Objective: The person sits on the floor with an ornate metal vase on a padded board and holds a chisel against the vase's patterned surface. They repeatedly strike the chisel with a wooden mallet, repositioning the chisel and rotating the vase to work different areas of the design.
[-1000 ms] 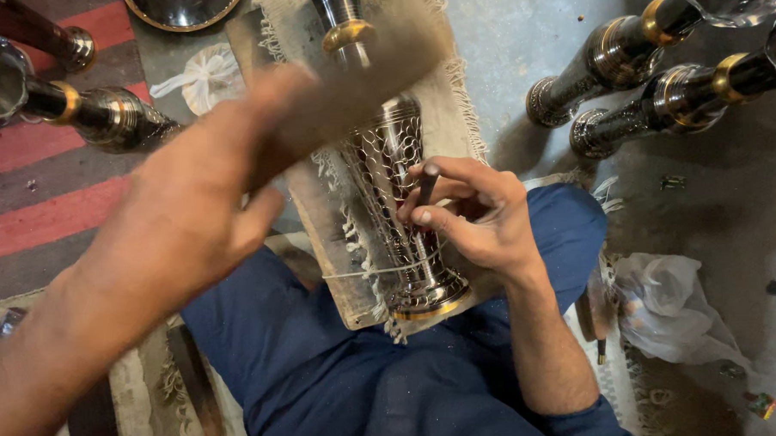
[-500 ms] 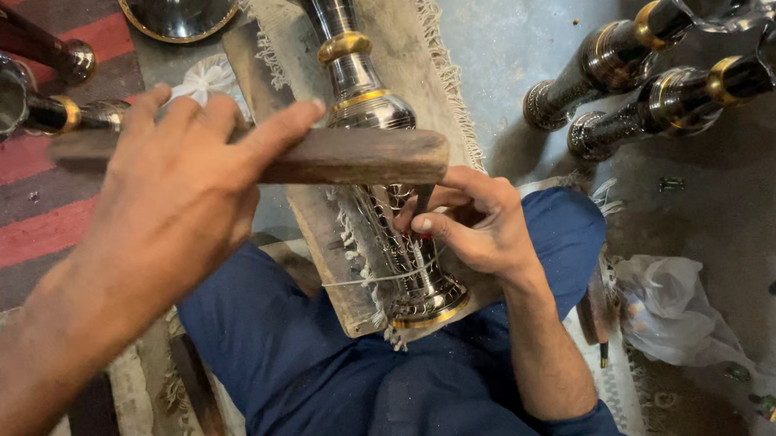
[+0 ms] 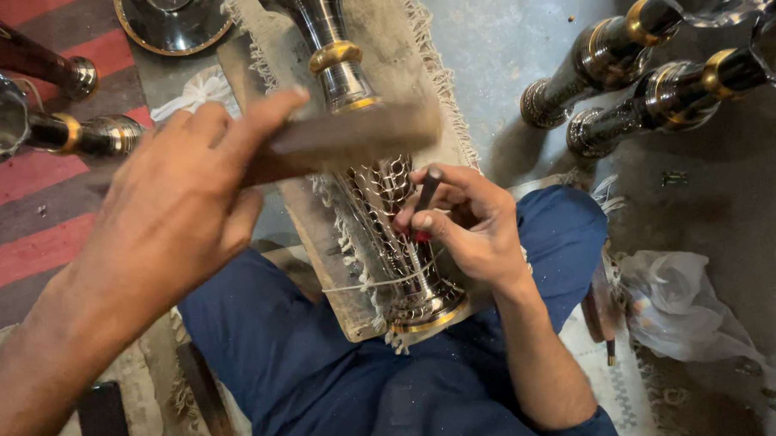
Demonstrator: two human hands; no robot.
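Raised since half a second ago, the wooden mallet (image 3: pixel 351 138), clamped in the left hand (image 3: pixel 177 208), hangs above the chisel (image 3: pixel 423 199) pinched by the right hand (image 3: pixel 470 228) against the lap-held metal vase (image 3: pixel 388 218), whose lattice seems partly chased.

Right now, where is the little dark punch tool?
In the head view, the punch is right of centre, pinched in the right hand, tip on the patterned metal vase, under the wooden block.
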